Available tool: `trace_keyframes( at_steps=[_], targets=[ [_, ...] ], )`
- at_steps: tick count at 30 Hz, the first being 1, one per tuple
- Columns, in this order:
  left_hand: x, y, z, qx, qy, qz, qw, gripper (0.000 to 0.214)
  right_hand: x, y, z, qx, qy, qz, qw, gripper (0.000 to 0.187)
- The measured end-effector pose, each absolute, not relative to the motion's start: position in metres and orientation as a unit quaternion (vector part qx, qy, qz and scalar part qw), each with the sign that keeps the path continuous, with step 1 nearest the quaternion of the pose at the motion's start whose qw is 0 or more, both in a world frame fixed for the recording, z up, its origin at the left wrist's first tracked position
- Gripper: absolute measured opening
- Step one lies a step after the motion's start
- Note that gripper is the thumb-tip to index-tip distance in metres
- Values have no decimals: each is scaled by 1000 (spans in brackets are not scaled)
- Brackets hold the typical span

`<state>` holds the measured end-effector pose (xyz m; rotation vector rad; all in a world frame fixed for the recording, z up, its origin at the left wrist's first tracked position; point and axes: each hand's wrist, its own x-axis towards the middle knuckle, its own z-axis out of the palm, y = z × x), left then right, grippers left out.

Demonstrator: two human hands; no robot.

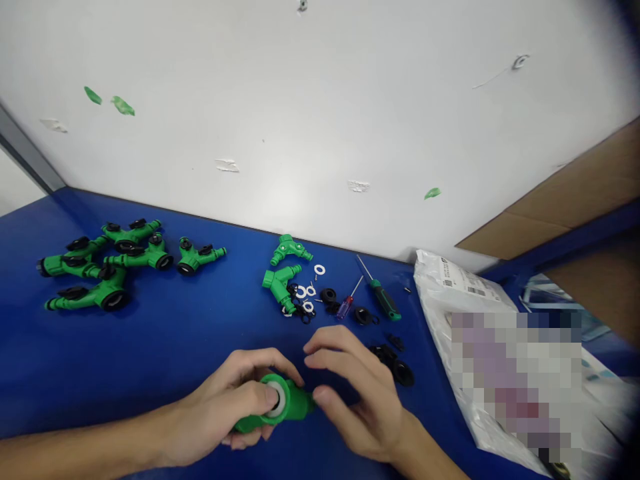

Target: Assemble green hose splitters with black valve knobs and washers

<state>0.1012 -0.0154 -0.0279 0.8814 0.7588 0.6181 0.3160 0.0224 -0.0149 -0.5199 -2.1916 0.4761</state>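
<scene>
My left hand (227, 407) is wrapped round a green plastic hose connector (295, 402), thumb pressing on a white ring at its open end. My right hand (357, 393) hovers at the connector's right end, fingers curled and apart, thumb tip touching the green body. Both hands are over the blue table (160, 347) near its front edge.
A heap of several assembled green connectors (107, 263) lies far left. Two bare green bodies (283, 273), white washers (306, 291), black rings (330, 297) and caps (397, 363), and two screwdrivers (383, 297) lie mid-table. A white plastic bag (475, 320) sits right, cardboard behind.
</scene>
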Motion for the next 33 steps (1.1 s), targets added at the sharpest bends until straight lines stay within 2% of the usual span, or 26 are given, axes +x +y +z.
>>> trace_keyframes(
  at_steps=[8, 12, 17, 20, 22, 26, 30, 33],
  targets=[
    [106, -15, -23, 438, 390, 266, 765, 38, 350, 58, -11, -374, -816, 55, 437, 13],
    [107, -16, -22, 456, 400, 255, 753, 39, 359, 71, -20, -434, -830, 5, 351, 17],
    [107, -17, -25, 446, 399, 263, 757, 40, 352, 80, -31, -437, -861, 19, 261, 42],
    [103, -18, -29, 419, 390, 259, 778, 45, 343, 83, -34, -437, -865, 27, 244, 34],
    [100, -19, -31, 431, 382, 258, 776, 50, 341, 85, -35, -439, -860, 32, 258, 27],
    [97, -23, -36, 482, 394, 232, 748, 70, 348, 87, -33, -449, -829, 49, 330, 25],
    [102, -24, -36, 482, 438, 217, 727, 63, 351, 80, -25, -443, -799, 97, 395, 19],
    [105, -21, -32, 503, 460, 210, 701, 58, 338, 61, -16, -399, -786, 176, 438, 11]
  ],
)
